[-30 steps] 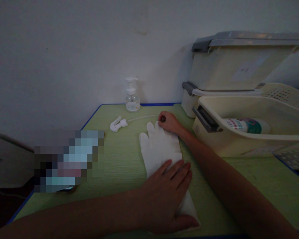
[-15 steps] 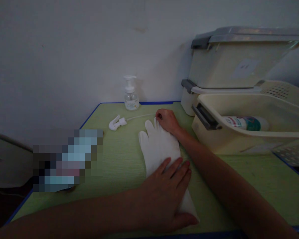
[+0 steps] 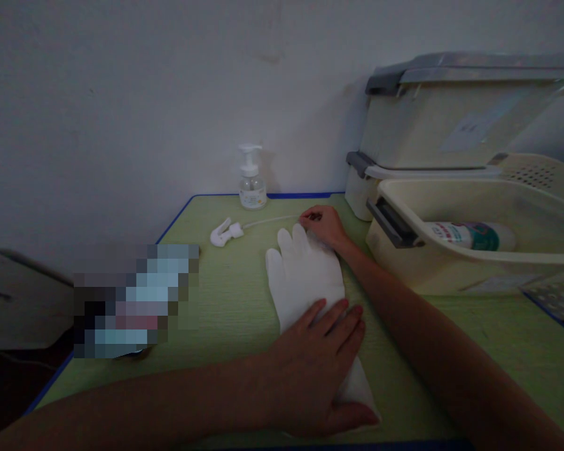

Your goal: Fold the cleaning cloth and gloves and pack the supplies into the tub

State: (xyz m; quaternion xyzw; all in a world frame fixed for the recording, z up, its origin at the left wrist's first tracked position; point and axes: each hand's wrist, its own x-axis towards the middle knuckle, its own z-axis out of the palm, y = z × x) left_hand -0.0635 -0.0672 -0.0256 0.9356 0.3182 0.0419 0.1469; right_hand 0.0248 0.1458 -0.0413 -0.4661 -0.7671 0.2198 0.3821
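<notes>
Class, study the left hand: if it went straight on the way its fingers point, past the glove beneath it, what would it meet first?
Probably the right forearm, which slants across the picture ahead of the left hand, though its height above the table is unclear.

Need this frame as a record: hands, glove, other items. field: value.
left hand: flat across the glove, toward its cuff
right hand: fingers curled at the glove's finger end; grip unclear
glove: white, flat on the table, fingers pointing away from the person
spray head: lying on table, tube running toward right hand
pump bottle: upright, far edge
bin: open, right side, bottle lying inside
</notes>
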